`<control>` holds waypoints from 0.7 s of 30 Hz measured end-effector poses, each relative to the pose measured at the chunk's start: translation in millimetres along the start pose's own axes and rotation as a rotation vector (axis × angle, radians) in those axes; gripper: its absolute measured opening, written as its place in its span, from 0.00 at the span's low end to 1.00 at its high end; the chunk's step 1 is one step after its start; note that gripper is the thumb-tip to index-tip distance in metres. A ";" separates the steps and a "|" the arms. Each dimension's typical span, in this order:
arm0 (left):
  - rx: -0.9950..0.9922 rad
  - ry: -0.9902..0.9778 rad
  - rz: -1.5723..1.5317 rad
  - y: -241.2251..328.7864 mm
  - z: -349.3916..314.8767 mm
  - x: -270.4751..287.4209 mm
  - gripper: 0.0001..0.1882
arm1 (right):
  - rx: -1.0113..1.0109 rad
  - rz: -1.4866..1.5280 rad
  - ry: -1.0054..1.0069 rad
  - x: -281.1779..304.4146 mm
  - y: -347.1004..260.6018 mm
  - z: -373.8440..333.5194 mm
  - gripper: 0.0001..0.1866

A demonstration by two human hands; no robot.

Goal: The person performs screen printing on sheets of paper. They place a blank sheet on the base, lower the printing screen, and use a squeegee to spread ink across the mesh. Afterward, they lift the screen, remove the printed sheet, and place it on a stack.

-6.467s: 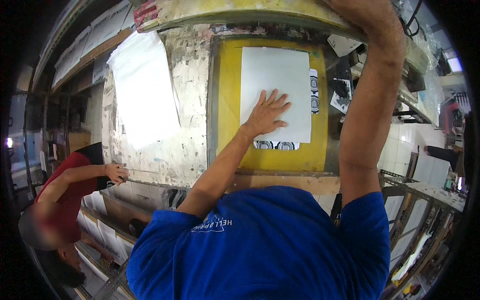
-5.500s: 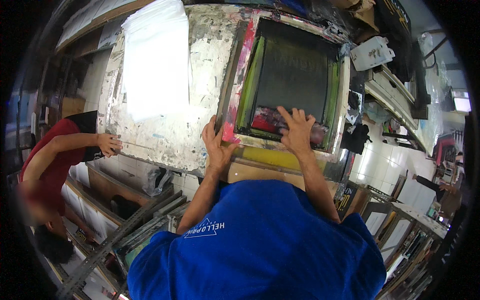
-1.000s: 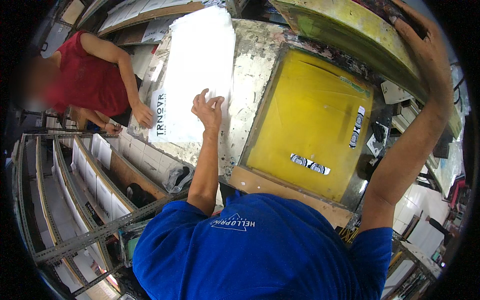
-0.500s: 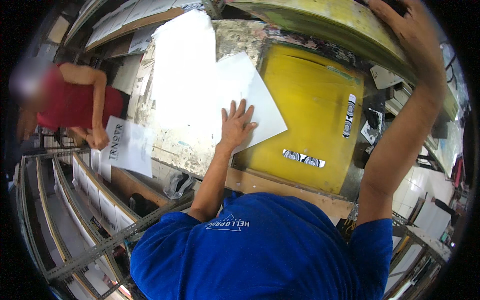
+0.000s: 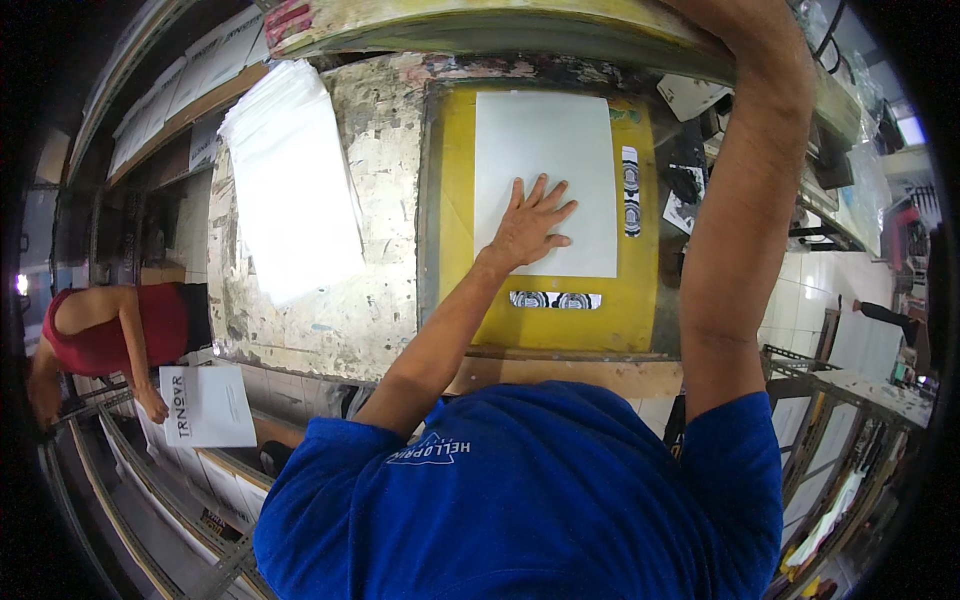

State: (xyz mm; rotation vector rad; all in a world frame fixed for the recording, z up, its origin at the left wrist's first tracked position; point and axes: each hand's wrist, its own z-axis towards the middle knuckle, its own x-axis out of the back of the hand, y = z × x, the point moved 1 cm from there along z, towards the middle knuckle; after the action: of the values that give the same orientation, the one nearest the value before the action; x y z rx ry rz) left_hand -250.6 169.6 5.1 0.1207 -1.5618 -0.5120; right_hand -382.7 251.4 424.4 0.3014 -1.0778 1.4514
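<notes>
My left hand (image 5: 528, 222) lies flat with spread fingers on a white sheet (image 5: 550, 130). The sheet rests squarely on a yellow board (image 5: 455, 200). Two black-and-white patterned strips sit on the board, one strip (image 5: 630, 190) along the sheet's right edge and another strip (image 5: 556, 300) below its lower edge. At the top, my right hand (image 5: 725, 18) is by a raised yellowish frame (image 5: 520, 28); its fingers are cut off by the picture's edge. A fanned stack of white sheets (image 5: 295, 190) lies to the left.
The worktable (image 5: 385, 210) has a worn, paint-spotted top. At the left a co-worker in a red top (image 5: 150, 325) holds a printed white sheet (image 5: 225, 408). Metal racks (image 5: 150, 480) with stacked sheets stand lower left, and more shelves (image 5: 830, 440) at the right.
My left hand and the white sheet have moved right, and the sheet has turned straight on the yellow board. My view has shifted right. The co-worker bends lower with the printed sheet.
</notes>
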 end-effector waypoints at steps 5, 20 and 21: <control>-0.015 0.018 -0.033 18.5 -6.5 -6.7 0.36 | -0.046 -0.056 0.020 -3.5 3.0 0.9 0.20; -0.041 0.065 -0.062 27.7 -18.8 -14.1 0.38 | -0.023 -0.065 0.032 -2.3 -17.4 -14.7 0.20; -0.044 0.056 -0.063 26.1 -19.3 -14.0 0.38 | -0.014 -0.047 0.024 -3.0 -20.0 -14.2 0.20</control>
State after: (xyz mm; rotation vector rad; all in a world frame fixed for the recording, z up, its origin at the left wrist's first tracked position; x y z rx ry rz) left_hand -224.8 193.5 1.9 0.1496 -1.4951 -0.5877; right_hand -358.5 256.6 423.2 0.2973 -1.0546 1.4015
